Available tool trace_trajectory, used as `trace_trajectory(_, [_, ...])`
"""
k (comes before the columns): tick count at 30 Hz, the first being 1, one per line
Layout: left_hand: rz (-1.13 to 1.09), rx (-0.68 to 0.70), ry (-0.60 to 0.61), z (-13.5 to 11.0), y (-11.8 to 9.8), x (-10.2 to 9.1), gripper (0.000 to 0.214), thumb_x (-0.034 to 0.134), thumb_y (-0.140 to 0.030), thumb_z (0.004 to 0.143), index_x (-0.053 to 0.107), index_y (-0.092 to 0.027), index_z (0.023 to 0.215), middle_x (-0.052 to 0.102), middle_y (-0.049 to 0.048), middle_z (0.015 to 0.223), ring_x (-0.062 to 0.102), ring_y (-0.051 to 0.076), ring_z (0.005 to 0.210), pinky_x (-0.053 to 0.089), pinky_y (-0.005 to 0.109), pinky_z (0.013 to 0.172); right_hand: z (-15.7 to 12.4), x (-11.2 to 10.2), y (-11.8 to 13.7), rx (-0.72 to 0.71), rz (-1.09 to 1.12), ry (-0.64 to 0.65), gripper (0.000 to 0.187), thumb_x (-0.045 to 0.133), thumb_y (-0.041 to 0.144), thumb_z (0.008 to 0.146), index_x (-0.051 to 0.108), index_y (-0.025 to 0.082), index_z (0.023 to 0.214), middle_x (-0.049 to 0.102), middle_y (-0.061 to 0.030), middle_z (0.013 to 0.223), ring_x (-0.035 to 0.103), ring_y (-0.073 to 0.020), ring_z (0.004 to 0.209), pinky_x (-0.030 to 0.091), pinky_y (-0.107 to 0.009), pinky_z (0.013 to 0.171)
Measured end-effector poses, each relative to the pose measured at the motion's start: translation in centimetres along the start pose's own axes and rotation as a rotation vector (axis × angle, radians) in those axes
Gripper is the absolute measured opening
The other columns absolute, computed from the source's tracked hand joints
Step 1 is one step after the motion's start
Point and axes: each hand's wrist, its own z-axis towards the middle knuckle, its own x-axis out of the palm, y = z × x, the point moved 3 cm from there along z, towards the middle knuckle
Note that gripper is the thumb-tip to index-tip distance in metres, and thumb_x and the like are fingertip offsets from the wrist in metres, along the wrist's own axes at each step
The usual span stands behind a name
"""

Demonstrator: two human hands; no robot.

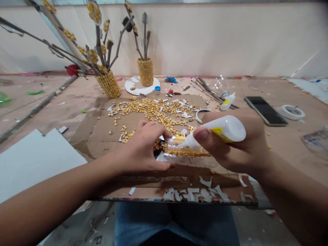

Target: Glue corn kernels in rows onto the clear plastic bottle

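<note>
My right hand (238, 147) is wrapped round a white glue bottle (217, 131) with a yellow label, tilted so its nozzle points down and left. The nozzle tip is at a clear plastic cylinder (184, 160) lying on its side, with a row of corn kernels (188, 153) stuck along it. My left hand (146, 147) grips the cylinder's left end between thumb and fingers. Part of the cylinder is hidden behind my right hand. Loose corn kernels (151, 107) are spread on the cardboard (102, 136) just beyond.
Two kernel-covered vases (109, 83) with twigs stand at the back, one on a white disc (132, 89). To the right lie a phone (265, 110), a tape roll (292, 111) and another glue bottle (227, 101). Paper scraps (197, 194) line the front edge; white board (33, 160) lies left.
</note>
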Motion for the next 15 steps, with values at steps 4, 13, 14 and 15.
trace_trajectory(4, [-0.003, 0.014, -0.015, 0.00, -0.17, -0.03, 0.050, 0.089, -0.040, 0.071, 0.061, -0.023, 0.108, 0.073, 0.0043, 0.110, 0.063, 0.030, 0.105, 0.039, 0.048, 0.103, -0.15, 0.07, -0.12, 0.029, -0.011, -0.060, 0.047, 0.077, 0.034, 0.097, 0.044, 0.023, 0.065, 0.042, 0.0061, 0.054, 0.033, -0.0083, 0.044, 0.023, -0.032, 0.043])
trace_trajectory(13, [-0.010, 0.017, 0.013, 0.14, -0.37, 0.17, 0.052, 0.089, -0.045, 0.070, 0.061, -0.023, 0.108, 0.073, 0.0062, 0.112, 0.064, 0.031, 0.107, 0.039, 0.050, 0.103, -0.31, 0.26, 0.06, -0.001, 0.041, -0.249, 0.015, 0.078, 0.021, 0.090, 0.064, 0.025, 0.086, 0.068, 0.0012, 0.078, 0.058, -0.0134, 0.063, 0.047, -0.032, 0.057])
trace_trajectory(14, [-0.011, 0.014, 0.017, 0.16, -0.38, 0.19, 0.052, 0.089, -0.046, 0.070, 0.061, -0.023, 0.108, 0.073, 0.0063, 0.112, 0.064, 0.031, 0.107, 0.039, 0.050, 0.103, -0.28, 0.28, 0.06, 0.006, 0.057, -0.255, 0.015, 0.078, 0.020, 0.089, 0.065, 0.025, 0.084, 0.067, 0.0017, 0.077, 0.058, -0.0127, 0.063, 0.048, -0.031, 0.058])
trace_trajectory(15, [-0.010, 0.008, 0.019, 0.17, -0.37, 0.21, 0.051, 0.089, -0.045, 0.071, 0.061, -0.023, 0.108, 0.073, 0.0063, 0.112, 0.064, 0.031, 0.107, 0.039, 0.050, 0.103, -0.24, 0.30, 0.00, 0.016, 0.073, -0.257, 0.016, 0.079, 0.019, 0.088, 0.065, 0.025, 0.083, 0.067, 0.0024, 0.076, 0.058, -0.0119, 0.062, 0.048, -0.030, 0.057])
